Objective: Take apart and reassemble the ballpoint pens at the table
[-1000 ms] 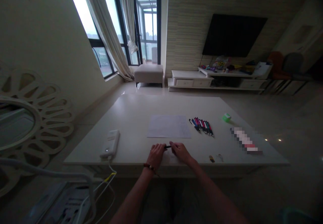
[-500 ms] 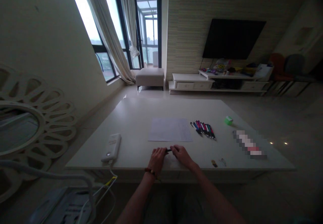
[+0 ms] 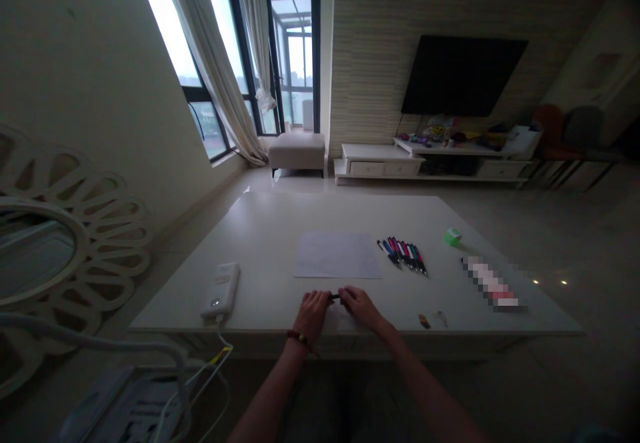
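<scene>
Close to the near edge of the white table (image 3: 270,303), both my hands are closed on a dark pen (image 3: 335,296). My left hand (image 3: 314,310) grips one end, and my right hand (image 3: 357,304) pinches the other. Only a short black stretch of the pen shows between them; the rest is covered by fingers. Just beyond the hands lies a sheet of white paper (image 3: 336,255). Right of the sheet, several pens (image 3: 404,254) with coloured and dark barrels lie side by side.
A white power strip (image 3: 223,290) with a cable lies on the left. On the right are a small green object (image 3: 453,236), a blurred-out flat item (image 3: 493,284) and a small brownish piece (image 3: 424,321). A round-framed mirror (image 3: 90,256) stands left of the table.
The two hands stay in nearly the same place with the pen. A little more of its dark barrel shows between them. The view has shifted very slightly.
</scene>
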Demonstrator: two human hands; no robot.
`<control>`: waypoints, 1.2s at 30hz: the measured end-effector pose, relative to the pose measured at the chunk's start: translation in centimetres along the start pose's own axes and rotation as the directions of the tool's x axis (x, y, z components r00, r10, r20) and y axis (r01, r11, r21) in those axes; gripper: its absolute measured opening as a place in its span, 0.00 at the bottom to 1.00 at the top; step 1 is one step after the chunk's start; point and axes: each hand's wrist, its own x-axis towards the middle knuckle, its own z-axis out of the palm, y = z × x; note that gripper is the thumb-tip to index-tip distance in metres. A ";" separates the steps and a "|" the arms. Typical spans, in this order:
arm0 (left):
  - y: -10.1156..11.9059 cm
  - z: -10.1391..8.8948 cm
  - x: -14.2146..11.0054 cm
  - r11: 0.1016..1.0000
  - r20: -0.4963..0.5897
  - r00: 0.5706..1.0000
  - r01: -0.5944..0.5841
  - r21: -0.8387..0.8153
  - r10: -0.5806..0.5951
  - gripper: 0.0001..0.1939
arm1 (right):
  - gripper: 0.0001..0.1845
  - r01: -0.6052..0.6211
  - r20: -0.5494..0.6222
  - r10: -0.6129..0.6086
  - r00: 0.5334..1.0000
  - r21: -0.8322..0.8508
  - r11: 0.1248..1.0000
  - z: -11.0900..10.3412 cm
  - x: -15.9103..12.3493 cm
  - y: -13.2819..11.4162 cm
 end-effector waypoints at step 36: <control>8.6 -2.3 3.8 -0.101 0.509 0.824 0.500 -0.860 -0.251 0.24 | 0.09 0.242 -0.368 -0.260 0.893 -0.095 0.966 -1.4 -5.6 -3.9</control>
